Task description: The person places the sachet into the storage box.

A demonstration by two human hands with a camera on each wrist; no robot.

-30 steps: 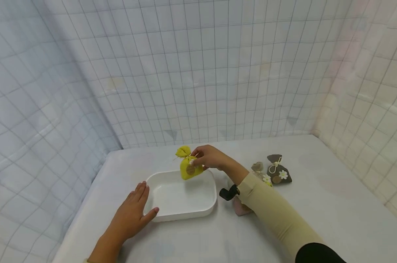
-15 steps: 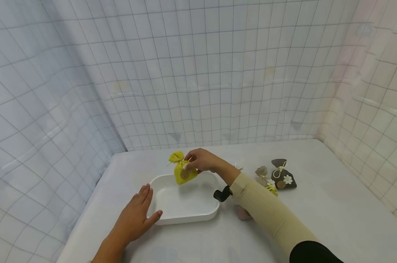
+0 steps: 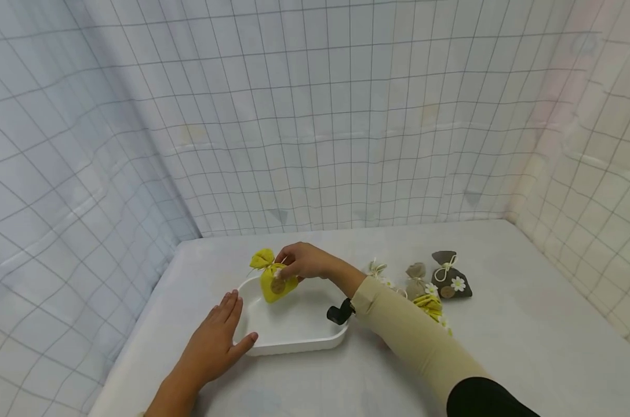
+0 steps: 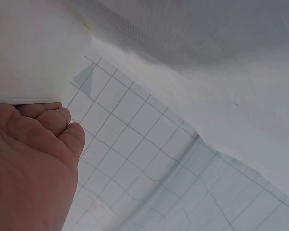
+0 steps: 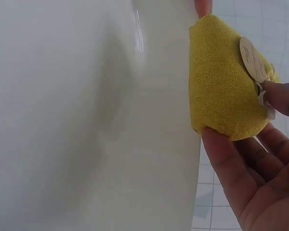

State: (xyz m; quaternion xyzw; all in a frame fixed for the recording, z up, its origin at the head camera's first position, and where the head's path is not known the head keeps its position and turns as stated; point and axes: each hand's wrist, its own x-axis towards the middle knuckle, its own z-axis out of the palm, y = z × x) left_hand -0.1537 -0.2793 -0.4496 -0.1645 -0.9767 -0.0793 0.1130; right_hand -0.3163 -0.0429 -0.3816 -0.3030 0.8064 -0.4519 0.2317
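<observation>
My right hand (image 3: 305,260) pinches a yellow cloth drawstring pouch (image 3: 274,285) above the far left part of a white oval-cornered tray (image 3: 294,346). In the right wrist view the yellow pouch (image 5: 226,82) sits between thumb and fingers, a round wooden tag (image 5: 253,58) on its face and the tray's pale inside beyond. My left hand (image 3: 210,341) lies flat with straight fingers along the tray's left end, the thumb at its front rim. The left wrist view shows the fingertips of the left hand (image 4: 33,144) against the tray's white wall.
Right of the tray lie several more pouches: a dark grey one (image 3: 451,278) with a white flower, a beige one (image 3: 415,281), a yellow one (image 3: 428,304) and others partly behind the right sleeve (image 3: 419,336). Grid-patterned curtains (image 3: 315,116) enclose the white table (image 3: 215,255).
My right hand has carried the yellow pouch left over the tray, and more pouches show from behind the arm. My left hand has stayed at the tray's left end.
</observation>
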